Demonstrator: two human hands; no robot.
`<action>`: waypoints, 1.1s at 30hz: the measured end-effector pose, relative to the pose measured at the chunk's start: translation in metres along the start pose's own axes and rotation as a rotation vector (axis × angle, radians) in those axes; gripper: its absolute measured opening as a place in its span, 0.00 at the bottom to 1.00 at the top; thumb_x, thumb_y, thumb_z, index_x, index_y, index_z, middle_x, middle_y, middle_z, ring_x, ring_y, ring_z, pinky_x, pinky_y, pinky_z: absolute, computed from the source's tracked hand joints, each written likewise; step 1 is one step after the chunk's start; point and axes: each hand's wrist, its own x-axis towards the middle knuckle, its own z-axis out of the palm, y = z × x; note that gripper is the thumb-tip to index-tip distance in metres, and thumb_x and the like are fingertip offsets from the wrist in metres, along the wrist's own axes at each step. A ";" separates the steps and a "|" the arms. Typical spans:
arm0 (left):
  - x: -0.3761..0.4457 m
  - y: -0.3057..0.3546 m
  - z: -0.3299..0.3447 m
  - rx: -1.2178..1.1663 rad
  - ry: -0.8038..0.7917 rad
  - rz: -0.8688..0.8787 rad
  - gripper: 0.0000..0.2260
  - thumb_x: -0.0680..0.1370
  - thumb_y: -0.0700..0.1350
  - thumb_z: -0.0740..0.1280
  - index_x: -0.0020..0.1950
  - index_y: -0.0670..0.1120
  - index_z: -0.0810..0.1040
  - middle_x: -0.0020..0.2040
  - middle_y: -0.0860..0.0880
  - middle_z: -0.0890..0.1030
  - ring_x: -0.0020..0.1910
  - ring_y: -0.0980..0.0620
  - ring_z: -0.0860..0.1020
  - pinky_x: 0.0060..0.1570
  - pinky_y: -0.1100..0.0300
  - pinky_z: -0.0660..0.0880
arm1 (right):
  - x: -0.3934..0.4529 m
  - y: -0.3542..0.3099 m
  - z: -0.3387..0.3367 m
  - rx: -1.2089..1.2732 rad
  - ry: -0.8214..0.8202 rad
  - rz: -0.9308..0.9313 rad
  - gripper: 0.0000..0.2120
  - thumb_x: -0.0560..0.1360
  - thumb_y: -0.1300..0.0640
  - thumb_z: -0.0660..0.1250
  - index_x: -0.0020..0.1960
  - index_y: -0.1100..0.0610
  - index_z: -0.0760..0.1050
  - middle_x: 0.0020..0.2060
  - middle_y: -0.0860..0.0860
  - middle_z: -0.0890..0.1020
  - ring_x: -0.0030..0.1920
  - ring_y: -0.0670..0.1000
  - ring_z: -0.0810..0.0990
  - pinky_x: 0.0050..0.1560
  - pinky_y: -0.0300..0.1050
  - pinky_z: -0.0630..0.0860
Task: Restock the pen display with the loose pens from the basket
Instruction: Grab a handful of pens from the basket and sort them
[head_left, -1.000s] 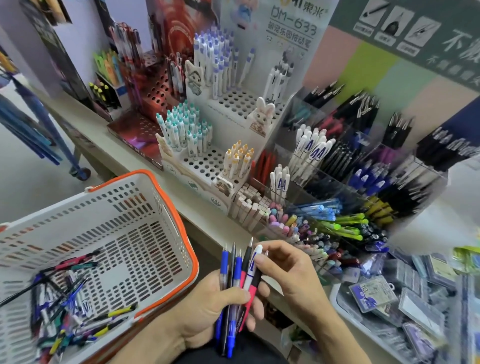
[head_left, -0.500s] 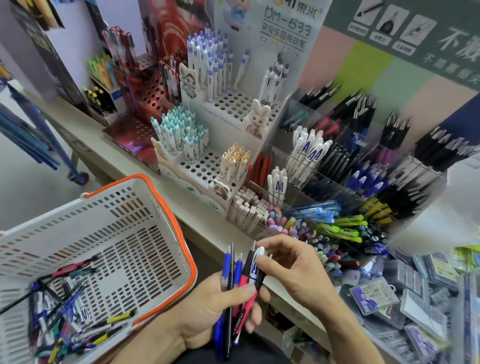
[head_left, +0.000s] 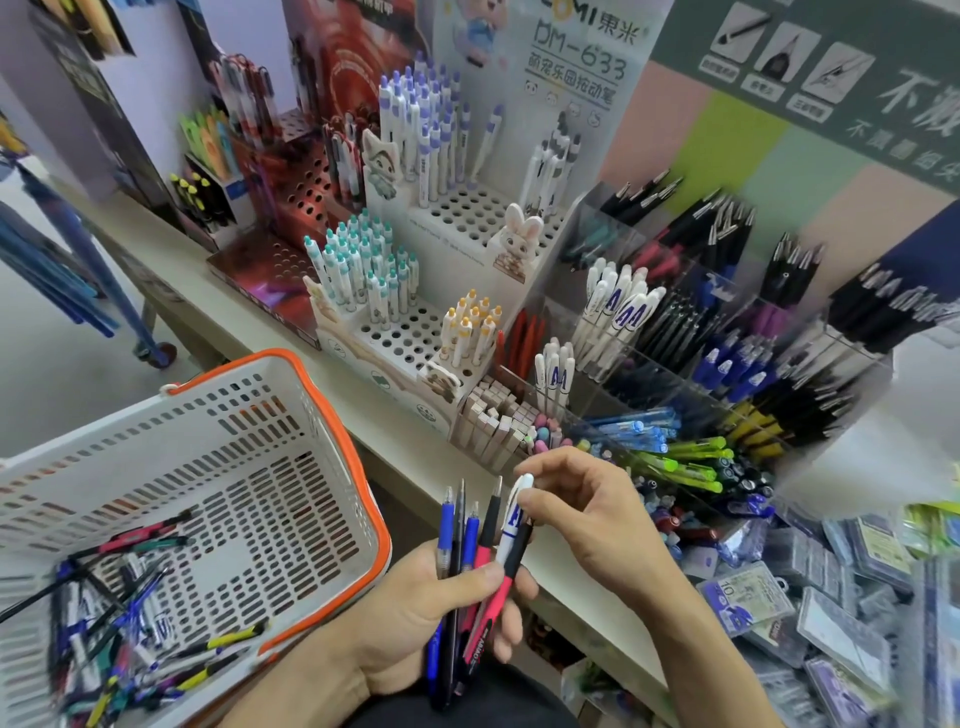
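The left hand (head_left: 421, 618) grips a fanned bunch of blue, black and red-pink plastic pens (head_left: 470, 571), fingers curled round the barrels, whose lower ends are hidden behind the palm. The right hand (head_left: 587, 514) pinches the rounded top of a white pen with blue lettering (head_left: 514, 519) standing in that bunch. Left of the hands, the white slotted plastic basket with an orange rim (head_left: 291, 415) holds a blurred tangle of loose pens (head_left: 119, 634), cut off by the frame. The clear acrylic compartment display (head_left: 613, 332) behind is smeared toward the right.
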 end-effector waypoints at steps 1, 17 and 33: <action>0.000 -0.001 0.000 0.010 0.004 0.002 0.16 0.79 0.45 0.70 0.61 0.35 0.79 0.48 0.32 0.77 0.40 0.41 0.78 0.46 0.50 0.77 | 0.000 -0.001 -0.001 0.011 0.025 -0.009 0.08 0.76 0.66 0.73 0.51 0.56 0.82 0.40 0.53 0.86 0.41 0.49 0.83 0.46 0.41 0.80; -0.003 -0.001 0.002 -0.363 -0.086 -0.029 0.23 0.76 0.42 0.71 0.69 0.35 0.75 0.58 0.31 0.79 0.56 0.35 0.79 0.66 0.37 0.70 | -0.010 0.002 0.004 0.035 -0.249 -0.017 0.20 0.80 0.44 0.66 0.68 0.53 0.76 0.53 0.51 0.87 0.54 0.49 0.86 0.55 0.44 0.80; -0.004 0.001 0.012 -0.058 0.117 0.012 0.11 0.77 0.36 0.67 0.57 0.43 0.84 0.55 0.31 0.82 0.48 0.36 0.84 0.49 0.46 0.82 | -0.028 0.028 0.009 0.150 -0.018 -0.050 0.13 0.80 0.48 0.67 0.60 0.53 0.81 0.49 0.50 0.86 0.49 0.47 0.84 0.51 0.41 0.79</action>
